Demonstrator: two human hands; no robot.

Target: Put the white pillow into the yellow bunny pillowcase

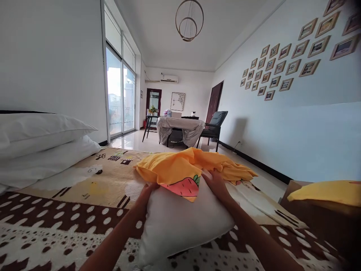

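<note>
Left grip (149,189) against the near-left side of a white cushion (183,222), fingers running in under the edge of an orange cover (162,165). Right grip (217,184) opposite, at the cushion's right side, its fingertips also up against the cloth. Spread between the two: about the cushion's width. Whether either closes on cushion, cover or both, cannot tell; cloth hides the fingertips.

Cushion lies on a patterned blanket (93,184), near end bare, far end beneath the cover. Looks like cover and cushion being fitted together; how far the cushion sits inside does not show. Best practice, as I judge it: find the mouth of the cover first, keep both sides level, seat the far corners before drawing cloth toward the body. A pointed flap with a carrot print (184,187) lies over the cushion's top; worth lifting clear so it does not get tucked under. More cloth lies bunched beyond the right grip; likely to drag or twist unless shaken out.

Outward: stacked white pillows (42,131) at left, well apart, not in the way. At right, a yellow cushion (327,192) on a brown box (304,216), off the blanket's edge; leaves the right elbow less room, probably. Beyond the far edge, a dark chair (217,124), out of reach.
</note>
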